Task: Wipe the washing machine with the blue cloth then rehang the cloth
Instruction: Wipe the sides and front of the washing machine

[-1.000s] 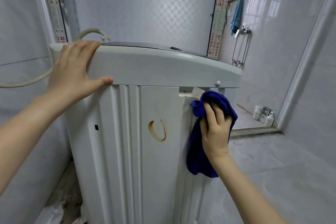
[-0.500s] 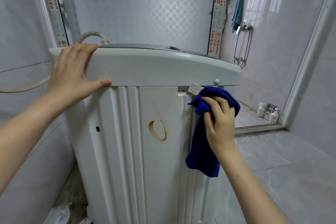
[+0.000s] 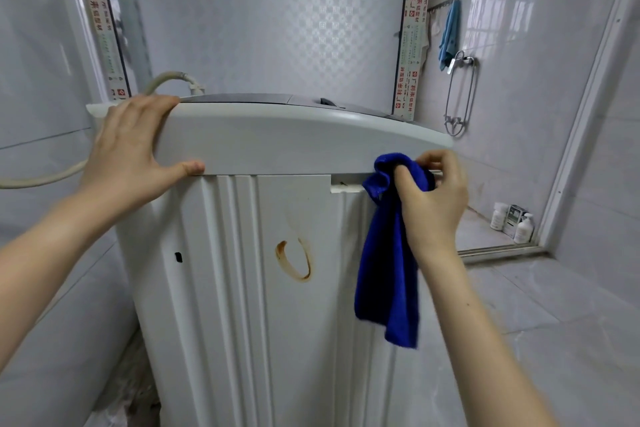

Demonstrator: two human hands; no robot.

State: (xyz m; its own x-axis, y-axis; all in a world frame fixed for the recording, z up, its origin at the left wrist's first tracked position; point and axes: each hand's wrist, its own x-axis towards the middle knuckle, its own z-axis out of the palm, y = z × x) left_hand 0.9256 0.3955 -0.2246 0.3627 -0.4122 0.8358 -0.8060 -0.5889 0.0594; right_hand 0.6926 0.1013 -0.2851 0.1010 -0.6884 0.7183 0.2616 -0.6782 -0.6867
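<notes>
A white top-loading washing machine [image 3: 263, 288] fills the middle of the head view, with a brown ring-shaped stain on its side panel. My left hand [image 3: 131, 149] rests flat over the machine's upper left corner, thumb under the rim. My right hand [image 3: 429, 201] grips the dark blue cloth [image 3: 384, 270] and holds its bunched top against the machine's upper right edge, just below the rim. The rest of the cloth hangs down along the right corner.
A beige hose [image 3: 166, 80] loops behind the machine's left side. On the right wall hang a light blue towel [image 3: 450, 31] on a hook rail and a metal shower hose [image 3: 460, 94]. Several bottles [image 3: 512, 222] stand on the floor at a doorway threshold.
My right hand has carried the cloth upward along the machine's right corner to just under the rim. My left hand has stayed on the top left corner.
</notes>
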